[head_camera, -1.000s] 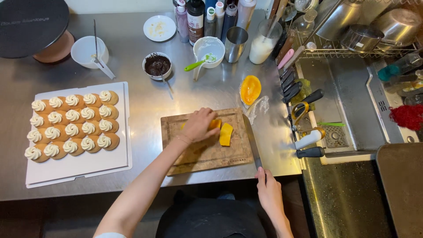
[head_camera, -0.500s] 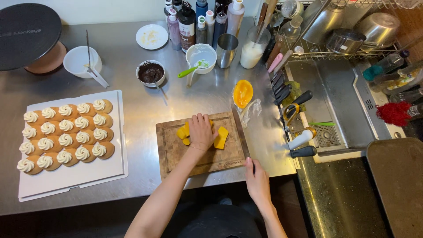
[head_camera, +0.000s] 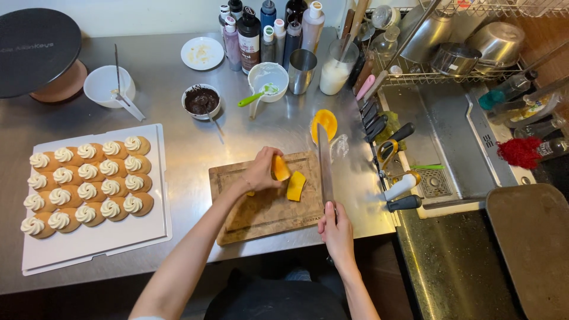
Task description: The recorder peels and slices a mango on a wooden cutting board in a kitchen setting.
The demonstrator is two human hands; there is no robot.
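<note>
My left hand (head_camera: 261,170) holds an orange mango piece (head_camera: 280,168) just above a wooden cutting board (head_camera: 249,214). A second yellow mango slice (head_camera: 295,186) lies on the board beside it. My right hand (head_camera: 336,228) grips the handle of a long knife (head_camera: 324,163), whose blade points away from me along the board's right edge. A mango half (head_camera: 325,124) lies on the steel counter beyond the blade tip.
A white tray (head_camera: 95,237) of cream-topped cookies (head_camera: 86,184) sits left. Behind are a chocolate bowl (head_camera: 201,101), white bowls (head_camera: 267,79), bottles (head_camera: 249,37), a metal cup (head_camera: 303,70) and a black turntable (head_camera: 37,50). Right: knives (head_camera: 391,137), sink (head_camera: 450,136), dish rack.
My left hand has lifted a mango piece off the board. My right hand has brought the knife up along the board's right edge. The camera view has shifted slightly.
</note>
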